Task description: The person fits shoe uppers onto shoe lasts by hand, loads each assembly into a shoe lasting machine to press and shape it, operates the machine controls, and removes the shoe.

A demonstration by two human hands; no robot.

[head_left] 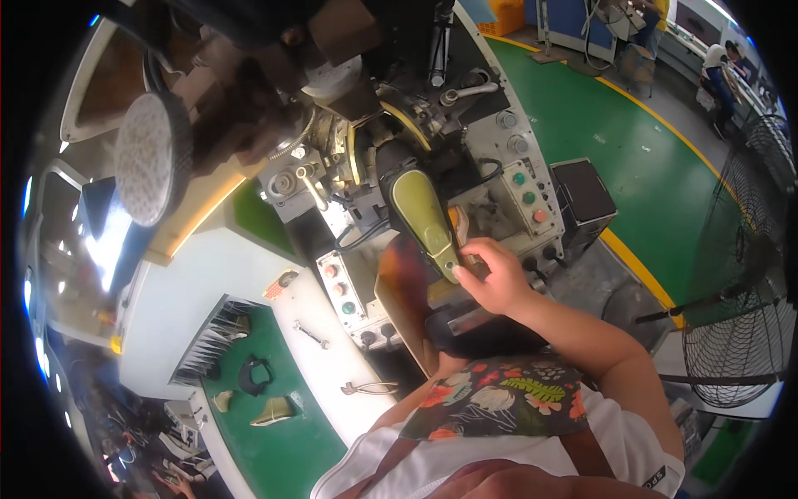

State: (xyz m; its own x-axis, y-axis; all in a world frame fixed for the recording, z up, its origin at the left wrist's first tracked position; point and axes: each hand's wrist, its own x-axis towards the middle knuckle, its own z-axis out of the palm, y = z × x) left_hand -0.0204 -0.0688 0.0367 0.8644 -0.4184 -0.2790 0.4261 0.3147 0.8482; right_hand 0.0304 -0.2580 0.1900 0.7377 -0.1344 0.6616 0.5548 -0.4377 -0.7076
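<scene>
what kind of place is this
Most likely a shoe factory floor. The right hand holds a shoe with a yellow-green sole against a grey industrial machine with coloured push buttons. A green painted floor with yellow lane lines and a large black wire-caged fan surround it.

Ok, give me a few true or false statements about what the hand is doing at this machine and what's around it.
1. The right hand touches the yellow-green shoe sole on the machine. True.
2. The floor is painted red. False: it is green, with a yellow line.
3. A wire-guard fan stands on the right. True.
4. The hand holds the wrench. False: it lies on the white bench.
</scene>
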